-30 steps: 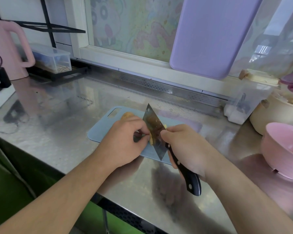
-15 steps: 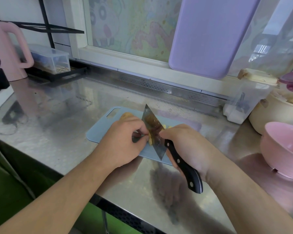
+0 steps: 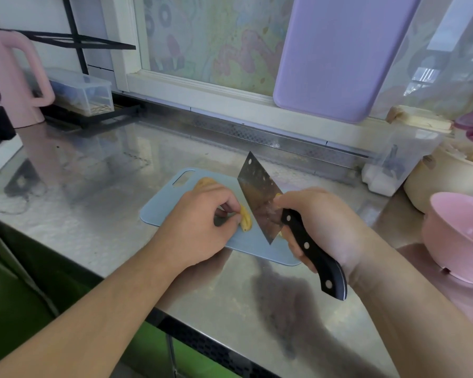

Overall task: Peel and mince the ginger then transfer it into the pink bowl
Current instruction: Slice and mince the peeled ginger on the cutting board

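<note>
The left hand [image 3: 200, 214] pinches the knobbly yellow ginger [image 3: 245, 220] onto the thin blue cutting board [image 3: 172, 205], fingertips just beside the steel cleaver [image 3: 260, 197] gripped closed-fisted by the right hand [image 3: 325, 222], so a slip on that smooth plastic could nick them, while the glossy pink bowl [image 3: 459, 241] waits right.

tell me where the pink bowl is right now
In the head view the pink bowl sits at the far right edge on the steel counter, right of the right hand holding the cleaver.
</note>
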`<state>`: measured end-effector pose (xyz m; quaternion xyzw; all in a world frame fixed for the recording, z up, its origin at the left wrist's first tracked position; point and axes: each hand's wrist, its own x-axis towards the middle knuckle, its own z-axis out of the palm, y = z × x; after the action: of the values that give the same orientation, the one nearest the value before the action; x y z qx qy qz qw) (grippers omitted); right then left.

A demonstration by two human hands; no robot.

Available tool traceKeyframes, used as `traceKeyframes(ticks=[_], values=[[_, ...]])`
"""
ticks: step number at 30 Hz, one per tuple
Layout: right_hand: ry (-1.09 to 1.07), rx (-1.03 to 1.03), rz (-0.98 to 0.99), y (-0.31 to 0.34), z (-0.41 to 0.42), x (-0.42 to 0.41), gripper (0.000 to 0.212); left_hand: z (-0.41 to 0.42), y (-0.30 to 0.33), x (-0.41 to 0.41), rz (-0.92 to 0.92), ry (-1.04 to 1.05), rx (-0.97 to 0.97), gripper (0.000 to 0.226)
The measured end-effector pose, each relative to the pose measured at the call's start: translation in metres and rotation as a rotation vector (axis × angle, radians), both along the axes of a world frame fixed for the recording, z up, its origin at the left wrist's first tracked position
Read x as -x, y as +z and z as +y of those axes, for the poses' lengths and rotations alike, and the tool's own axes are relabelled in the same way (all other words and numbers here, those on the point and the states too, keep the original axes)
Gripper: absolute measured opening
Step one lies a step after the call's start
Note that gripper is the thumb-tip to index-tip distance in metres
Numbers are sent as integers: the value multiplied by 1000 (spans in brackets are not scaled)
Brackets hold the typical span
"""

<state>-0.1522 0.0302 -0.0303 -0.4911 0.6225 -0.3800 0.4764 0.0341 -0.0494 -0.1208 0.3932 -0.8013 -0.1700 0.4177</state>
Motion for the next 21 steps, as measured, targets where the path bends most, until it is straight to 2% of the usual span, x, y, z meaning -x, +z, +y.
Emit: traceKeyframes(ticks=[2, 5, 9, 13, 16, 21], values=[[-42, -6, -53, 0, -2, 2, 40, 1, 0, 0, 10, 1, -2, 20], [-74, -12, -61, -1, -3, 5, 36, 2, 0, -2, -19, 52, 14, 22], [-40, -18, -27, -2, -3, 6, 17, 0, 0, -2, -142, 55, 49, 36], [-5, -15, 61, -6, -5, 7, 36, 0, 0, 0, -188, 56, 50, 42], [-6, -17, 10, -7, -3, 2, 37, 0, 0, -1, -133, 94, 38, 33], [31, 6, 22, -13, -4, -4, 43, 0, -2, 0, -153, 38, 40, 26]])
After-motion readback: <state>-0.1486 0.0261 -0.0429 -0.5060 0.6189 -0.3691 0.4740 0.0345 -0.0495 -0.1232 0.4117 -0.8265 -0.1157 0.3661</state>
